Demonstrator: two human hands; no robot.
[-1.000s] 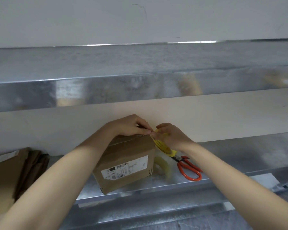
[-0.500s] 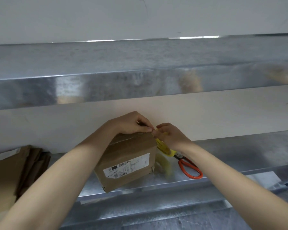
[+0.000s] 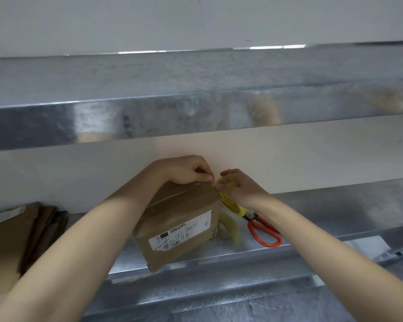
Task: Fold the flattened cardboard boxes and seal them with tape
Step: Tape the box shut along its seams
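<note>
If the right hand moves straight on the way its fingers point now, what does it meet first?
Probably the fingertips of the left hand at the top edge of the cardboard box, just ahead of the right hand; depth is unclear.

On my feed both forearms reach forward and converge, bare, wrists close together. My left hand sits knuckles-up with fingers curled, thumb and forefinger pinching the tape end. My right hand, just beside it, curls round the roll, forefinger arched over the top, fingertips almost touching the left's.
</note>
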